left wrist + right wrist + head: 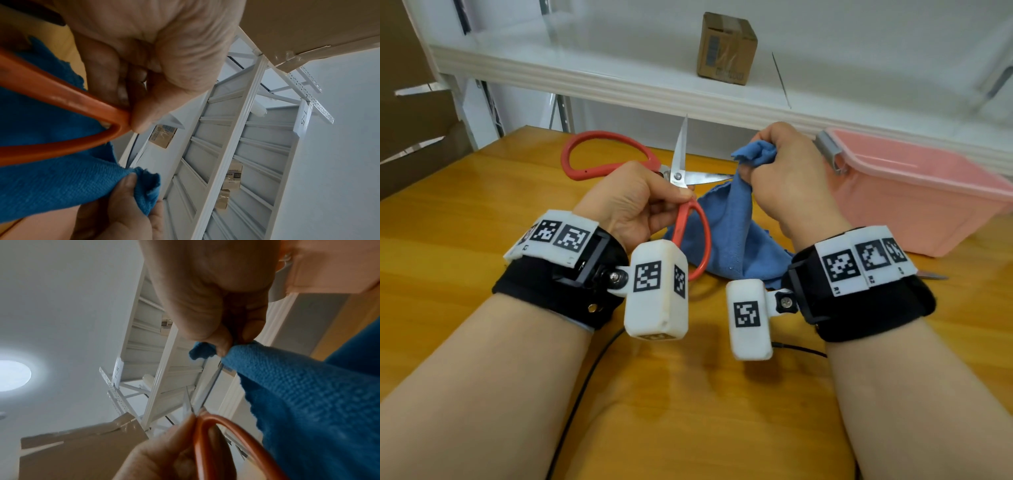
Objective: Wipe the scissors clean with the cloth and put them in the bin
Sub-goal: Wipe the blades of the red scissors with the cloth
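Big scissors (pixel 677 171) with red handle loops and steel blades are held above the wooden table, blades spread wide. My left hand (pixel 633 202) grips them near the pivot, thumb on the near red loop (pixel 68 100). One blade points up toward the shelf; the other points right into the blue cloth (pixel 726 222). My right hand (pixel 780 178) pinches a bunched part of the cloth (pixel 287 386) around that blade's end, while the rest hangs down to the table. The pink bin (pixel 914 192) stands open to the right of my right hand.
A white shelf (pixel 619 78) runs behind the table (pixel 482 212), with a small cardboard box (pixel 726 48) on it. Brown cardboard (pixel 414 113) leans at the far left. A black cable (pixel 585 377) trails across the table near me.
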`<action>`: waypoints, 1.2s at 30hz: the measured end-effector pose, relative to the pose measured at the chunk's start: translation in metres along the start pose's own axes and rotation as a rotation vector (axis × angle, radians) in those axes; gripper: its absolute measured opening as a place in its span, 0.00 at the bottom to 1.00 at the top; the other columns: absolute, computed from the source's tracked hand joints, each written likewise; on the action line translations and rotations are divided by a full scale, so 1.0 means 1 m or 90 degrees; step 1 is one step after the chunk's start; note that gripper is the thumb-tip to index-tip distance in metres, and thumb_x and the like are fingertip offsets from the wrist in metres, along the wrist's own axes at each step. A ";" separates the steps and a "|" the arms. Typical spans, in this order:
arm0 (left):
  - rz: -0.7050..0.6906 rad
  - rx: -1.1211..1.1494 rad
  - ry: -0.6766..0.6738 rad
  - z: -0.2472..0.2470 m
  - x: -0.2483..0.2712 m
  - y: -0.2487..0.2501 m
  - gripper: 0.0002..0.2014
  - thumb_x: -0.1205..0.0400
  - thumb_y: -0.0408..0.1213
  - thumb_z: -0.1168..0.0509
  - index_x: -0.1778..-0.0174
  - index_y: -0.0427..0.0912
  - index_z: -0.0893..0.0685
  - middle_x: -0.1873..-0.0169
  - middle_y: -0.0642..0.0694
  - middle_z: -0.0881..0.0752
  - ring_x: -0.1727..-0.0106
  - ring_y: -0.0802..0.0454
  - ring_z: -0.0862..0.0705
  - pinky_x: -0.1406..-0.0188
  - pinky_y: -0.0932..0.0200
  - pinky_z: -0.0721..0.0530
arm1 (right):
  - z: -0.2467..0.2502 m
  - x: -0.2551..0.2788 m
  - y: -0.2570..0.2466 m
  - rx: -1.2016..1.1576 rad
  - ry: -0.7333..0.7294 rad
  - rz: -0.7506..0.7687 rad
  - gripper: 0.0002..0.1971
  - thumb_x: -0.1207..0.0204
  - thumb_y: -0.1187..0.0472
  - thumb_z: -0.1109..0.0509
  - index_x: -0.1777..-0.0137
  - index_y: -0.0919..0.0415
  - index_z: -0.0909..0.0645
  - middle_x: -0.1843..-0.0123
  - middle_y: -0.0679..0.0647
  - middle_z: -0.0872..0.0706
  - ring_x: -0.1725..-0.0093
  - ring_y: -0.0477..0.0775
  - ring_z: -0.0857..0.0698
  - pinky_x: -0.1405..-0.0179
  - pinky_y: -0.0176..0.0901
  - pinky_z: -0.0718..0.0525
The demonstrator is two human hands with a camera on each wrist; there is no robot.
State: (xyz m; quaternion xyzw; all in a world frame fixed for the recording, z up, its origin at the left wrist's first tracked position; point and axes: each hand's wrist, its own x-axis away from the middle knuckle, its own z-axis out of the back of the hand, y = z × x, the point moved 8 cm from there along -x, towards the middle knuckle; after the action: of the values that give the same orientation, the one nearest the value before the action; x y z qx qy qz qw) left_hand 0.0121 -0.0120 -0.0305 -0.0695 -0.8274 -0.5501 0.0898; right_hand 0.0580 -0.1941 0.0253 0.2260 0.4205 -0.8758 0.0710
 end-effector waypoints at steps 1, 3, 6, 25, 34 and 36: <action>0.002 0.004 0.007 0.002 0.000 0.000 0.06 0.25 0.16 0.36 0.62 0.28 0.17 0.68 0.38 0.14 0.67 0.48 0.11 0.61 0.59 0.09 | 0.002 0.000 0.000 -0.018 0.007 -0.006 0.11 0.27 0.67 0.27 0.54 0.49 0.21 0.51 0.52 0.15 0.49 0.53 0.14 0.51 0.51 0.11; 0.003 0.017 0.022 0.005 -0.001 0.001 0.06 0.24 0.16 0.36 0.63 0.28 0.18 0.69 0.38 0.14 0.66 0.48 0.12 0.59 0.58 0.09 | 0.011 -0.001 -0.002 -0.044 0.037 -0.011 0.12 0.28 0.65 0.26 0.57 0.46 0.23 0.52 0.52 0.14 0.49 0.54 0.13 0.49 0.58 0.10; -0.005 0.013 0.030 0.004 -0.002 0.001 0.07 0.25 0.16 0.36 0.63 0.29 0.18 0.68 0.38 0.14 0.65 0.48 0.13 0.60 0.58 0.09 | 0.023 0.002 -0.019 -0.078 0.059 0.037 0.11 0.28 0.64 0.25 0.55 0.47 0.22 0.55 0.49 0.14 0.52 0.49 0.12 0.51 0.55 0.10; 0.024 -0.048 -0.032 -0.002 -0.001 -0.003 0.05 0.23 0.16 0.37 0.60 0.27 0.18 0.69 0.38 0.15 0.69 0.49 0.13 0.65 0.60 0.10 | -0.024 0.018 -0.026 -0.052 -0.228 0.080 0.13 0.27 0.68 0.22 0.54 0.49 0.19 0.57 0.50 0.11 0.54 0.51 0.10 0.45 0.57 0.11; 0.030 0.081 0.005 0.015 -0.008 0.003 0.05 0.25 0.19 0.32 0.56 0.29 0.16 0.63 0.37 0.12 0.63 0.48 0.11 0.56 0.58 0.09 | -0.004 0.010 0.005 -0.037 -0.192 -0.047 0.09 0.23 0.67 0.26 0.46 0.56 0.18 0.53 0.54 0.09 0.51 0.52 0.09 0.46 0.52 0.11; 0.007 0.122 0.012 0.014 -0.009 0.002 0.05 0.24 0.19 0.32 0.54 0.28 0.15 0.63 0.39 0.12 0.61 0.49 0.11 0.53 0.57 0.10 | -0.013 0.017 -0.001 -0.101 -0.243 -0.078 0.08 0.23 0.68 0.26 0.47 0.58 0.17 0.56 0.55 0.08 0.53 0.53 0.08 0.48 0.52 0.10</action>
State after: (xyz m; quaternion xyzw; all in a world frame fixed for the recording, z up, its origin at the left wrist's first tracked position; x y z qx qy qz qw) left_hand 0.0206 0.0012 -0.0358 -0.0601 -0.8747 -0.4688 0.1074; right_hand 0.0467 -0.1824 0.0111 0.0240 0.4800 -0.8695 0.1139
